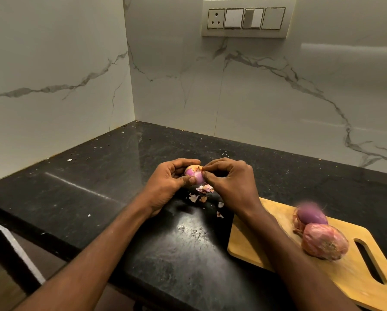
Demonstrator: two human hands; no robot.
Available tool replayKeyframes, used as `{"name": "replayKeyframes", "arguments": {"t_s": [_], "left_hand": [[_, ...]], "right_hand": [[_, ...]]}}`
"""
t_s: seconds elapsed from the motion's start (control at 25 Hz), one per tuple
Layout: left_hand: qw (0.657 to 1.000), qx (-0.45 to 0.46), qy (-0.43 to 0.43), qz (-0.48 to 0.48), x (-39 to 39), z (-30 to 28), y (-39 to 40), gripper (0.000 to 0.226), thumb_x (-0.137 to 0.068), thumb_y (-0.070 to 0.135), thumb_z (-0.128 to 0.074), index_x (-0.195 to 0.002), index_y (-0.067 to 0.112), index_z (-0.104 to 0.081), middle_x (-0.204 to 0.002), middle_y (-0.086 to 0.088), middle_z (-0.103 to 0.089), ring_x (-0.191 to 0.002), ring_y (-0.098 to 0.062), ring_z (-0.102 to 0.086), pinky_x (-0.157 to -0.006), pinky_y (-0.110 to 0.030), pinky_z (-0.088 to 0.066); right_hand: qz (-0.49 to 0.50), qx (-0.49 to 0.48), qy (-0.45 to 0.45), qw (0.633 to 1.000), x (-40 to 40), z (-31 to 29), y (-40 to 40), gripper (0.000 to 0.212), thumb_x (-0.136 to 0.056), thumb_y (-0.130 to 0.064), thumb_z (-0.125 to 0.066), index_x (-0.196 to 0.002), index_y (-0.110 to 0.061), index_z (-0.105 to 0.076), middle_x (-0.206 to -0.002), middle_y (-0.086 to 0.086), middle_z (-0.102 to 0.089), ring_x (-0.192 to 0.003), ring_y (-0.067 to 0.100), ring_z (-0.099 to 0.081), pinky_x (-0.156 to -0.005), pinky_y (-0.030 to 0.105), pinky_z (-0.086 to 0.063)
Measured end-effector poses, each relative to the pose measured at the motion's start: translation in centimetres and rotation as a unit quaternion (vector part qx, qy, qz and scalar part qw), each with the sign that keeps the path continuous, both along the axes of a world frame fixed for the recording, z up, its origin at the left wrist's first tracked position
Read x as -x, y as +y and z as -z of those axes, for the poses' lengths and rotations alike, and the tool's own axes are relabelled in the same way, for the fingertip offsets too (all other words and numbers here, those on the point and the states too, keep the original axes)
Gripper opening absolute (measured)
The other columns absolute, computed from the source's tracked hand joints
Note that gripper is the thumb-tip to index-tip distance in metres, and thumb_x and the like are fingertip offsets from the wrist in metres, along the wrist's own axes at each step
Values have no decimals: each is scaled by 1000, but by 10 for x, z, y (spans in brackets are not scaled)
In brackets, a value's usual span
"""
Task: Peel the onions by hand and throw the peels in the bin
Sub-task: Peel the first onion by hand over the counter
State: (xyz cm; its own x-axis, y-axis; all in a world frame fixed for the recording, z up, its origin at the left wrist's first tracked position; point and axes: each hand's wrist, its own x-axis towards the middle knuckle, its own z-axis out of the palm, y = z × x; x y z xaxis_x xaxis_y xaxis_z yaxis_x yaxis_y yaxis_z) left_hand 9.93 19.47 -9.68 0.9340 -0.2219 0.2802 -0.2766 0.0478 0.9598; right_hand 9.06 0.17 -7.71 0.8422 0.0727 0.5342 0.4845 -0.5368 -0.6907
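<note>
Both hands work over a black stone counter (93, 176) set in a marble-walled corner. The left hand (165, 185) cups a small onion (195, 175), fingers wrapped round its far side and thumb pressed on its near face; the purple flesh is largely exposed, with a patch of dry skin at the top. The right hand (230, 182) meets it from the right, thumb and forefinger pinched together on the loose skin at the onion's top edge. The onion is held clear above the counter. Directly beneath lie scattered peel scraps (201, 194), some trailing towards the right wrist.

To the right, a wooden cutting board (356, 272) with a handle slot rests on the counter; the right forearm crosses over its near-left corner. On it sit two more onions, touching: a purple one (311, 215), blurred, and an unpeeled one (324, 241) nearer the camera. A switch panel (247, 17) is mounted on the rear wall.
</note>
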Motion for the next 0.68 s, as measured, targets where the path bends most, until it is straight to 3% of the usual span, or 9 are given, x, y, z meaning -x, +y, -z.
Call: {"name": "replayKeyframes", "arguments": {"t_s": [0.36, 0.56, 0.68], "left_hand": [[1000, 5, -4, 8, 4, -1, -1, 43, -86, -5, -76, -127, 4, -68, -118, -13, -75, -113, -31, -72, -94, -39, -61], [1000, 0, -1, 14, 4, -2, 0, 44, -86, -4, -75, -128, 6, -67, -119, -12, -75, -114, -30, -71, -94, -41, -61], [1000, 14, 1, 5, 1, -1, 0, 39, -90, 0, -72, -129, 4, -67, -120, -13, -75, -115, -32, -71, -95, -43, -60]], "right_hand": [[51, 111, -72, 990, 4, 4, 11, 17, -83, -22, -83, -81, -17, -66, -82, -7, -61, -71, 6, -57, -63, 26, -51], [51, 70, -43, 995, 1, 5, 9, 15, -83, -16, -82, -85, -17, -68, -83, -6, -65, -75, 8, -62, -68, 33, -59], [16, 13, -37, 999, 0, 5, 7, 10, -90, -15, -77, -99, -16, -74, -94, -5, -71, -84, 7, -66, -76, 33, -61]]}}
